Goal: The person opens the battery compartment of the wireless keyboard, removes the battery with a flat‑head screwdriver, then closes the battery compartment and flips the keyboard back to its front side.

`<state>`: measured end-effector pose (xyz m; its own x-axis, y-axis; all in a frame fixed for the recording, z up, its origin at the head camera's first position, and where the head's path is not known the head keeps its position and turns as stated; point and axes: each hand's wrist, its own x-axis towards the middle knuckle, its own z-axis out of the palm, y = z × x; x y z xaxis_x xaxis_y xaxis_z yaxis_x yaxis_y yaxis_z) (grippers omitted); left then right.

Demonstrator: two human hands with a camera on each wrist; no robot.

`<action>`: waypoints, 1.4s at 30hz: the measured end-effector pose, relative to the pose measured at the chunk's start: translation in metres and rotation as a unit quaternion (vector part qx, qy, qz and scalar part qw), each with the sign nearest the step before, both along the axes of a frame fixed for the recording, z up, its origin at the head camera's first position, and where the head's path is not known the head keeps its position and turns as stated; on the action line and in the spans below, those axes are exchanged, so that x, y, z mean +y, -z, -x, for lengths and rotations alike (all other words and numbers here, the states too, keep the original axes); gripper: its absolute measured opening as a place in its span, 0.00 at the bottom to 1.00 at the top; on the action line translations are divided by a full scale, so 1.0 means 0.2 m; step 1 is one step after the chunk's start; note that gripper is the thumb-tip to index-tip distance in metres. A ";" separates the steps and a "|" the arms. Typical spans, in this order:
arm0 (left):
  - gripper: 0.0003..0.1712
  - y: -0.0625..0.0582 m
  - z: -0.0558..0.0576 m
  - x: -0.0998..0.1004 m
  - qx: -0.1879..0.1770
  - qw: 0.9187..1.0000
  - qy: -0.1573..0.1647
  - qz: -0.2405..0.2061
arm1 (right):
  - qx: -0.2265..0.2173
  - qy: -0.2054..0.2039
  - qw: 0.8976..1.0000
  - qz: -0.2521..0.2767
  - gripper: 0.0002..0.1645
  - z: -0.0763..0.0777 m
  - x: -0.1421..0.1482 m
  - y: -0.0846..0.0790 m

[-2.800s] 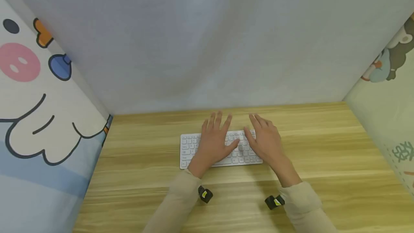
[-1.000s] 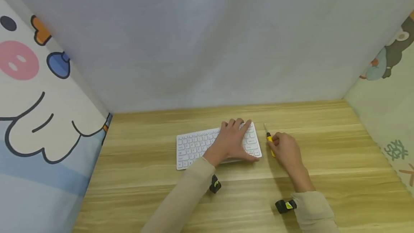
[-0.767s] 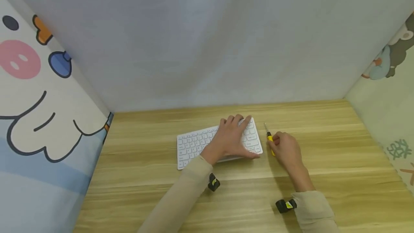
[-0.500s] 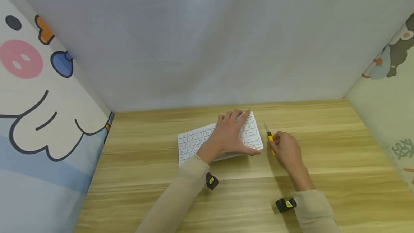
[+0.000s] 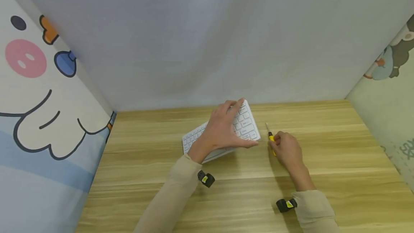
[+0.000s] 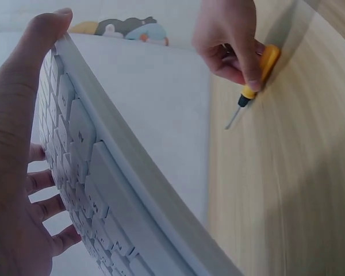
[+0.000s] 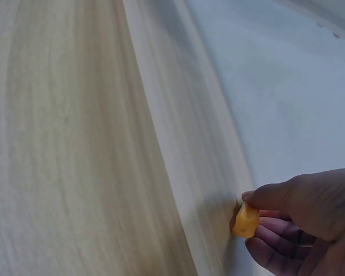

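My left hand (image 5: pixel 220 128) grips a white keyboard (image 5: pixel 247 123) across its width, thumb at the near edge and fingers at the far edge. The keyboard's right end is lifted and tilted off the table; whether its left end touches the wood is hard to tell, as the hand and wrist cover part of it. To the right, my right hand (image 5: pixel 288 150) pinches the yellow handle of a small screwdriver (image 5: pixel 272 142). Its metal shaft points away toward the back wall. In the left wrist view the screwdriver (image 6: pixel 268 63) lies at or very near the table surface.
The wood-grain table (image 5: pixel 310 132) runs back to a pale grey cloth wall (image 5: pixel 207 46). Cartoon-printed panels stand at the left (image 5: pixel 29 118) and right (image 5: pixel 385 118). A small black camera sits at each wrist.
Both hands were over the flat keyboard at first; then the screwdriver showed in the right hand. The left hand has since raised the keyboard's right end and moved it farther back. The right hand stays put.
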<state>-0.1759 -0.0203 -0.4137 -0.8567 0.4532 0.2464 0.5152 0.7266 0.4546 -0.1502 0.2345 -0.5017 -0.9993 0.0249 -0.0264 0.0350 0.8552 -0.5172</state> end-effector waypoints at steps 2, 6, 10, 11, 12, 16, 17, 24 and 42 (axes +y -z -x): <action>0.77 -0.01 -0.01 -0.02 0.003 1.000 0.001 -0.018 | -0.005 0.000 1.000 -0.001 0.18 0.00 0.00 0.00; 0.77 -0.03 -0.01 -0.05 0.002 0.999 0.004 -0.049 | -0.008 -0.001 1.000 -0.005 0.17 -0.01 0.00 0.00; 0.76 -0.06 -0.01 -0.09 -0.011 0.997 0.008 -0.082 | -0.006 -0.001 1.000 -0.006 0.18 -0.01 -0.01 -0.01; 0.76 -0.07 -0.01 -0.10 -0.014 0.996 0.009 -0.091 | -0.005 -0.001 1.000 -0.006 0.17 -0.01 -0.01 -0.01; 0.76 -0.07 -0.01 -0.11 -0.018 0.995 0.010 -0.100 | -0.006 0.000 1.000 -0.005 0.18 -0.01 -0.01 -0.01; 0.76 -0.09 -0.02 -0.15 -0.020 0.991 0.016 -0.134 | -0.012 0.001 1.000 -0.001 0.18 -0.01 -0.01 -0.02; 0.75 -0.09 -0.02 -0.16 -0.018 0.989 0.017 -0.144 | -0.013 0.001 1.000 0.000 0.18 -0.02 -0.01 -0.02; 0.74 -0.11 -0.04 -0.22 -0.032 0.974 0.020 -0.222 | -0.009 0.002 1.000 -0.008 0.18 -0.02 -0.01 -0.02; 0.78 -0.11 -0.07 -0.32 0.000 0.941 0.017 -0.338 | -0.010 0.005 1.000 0.001 0.18 -0.02 0.00 -0.02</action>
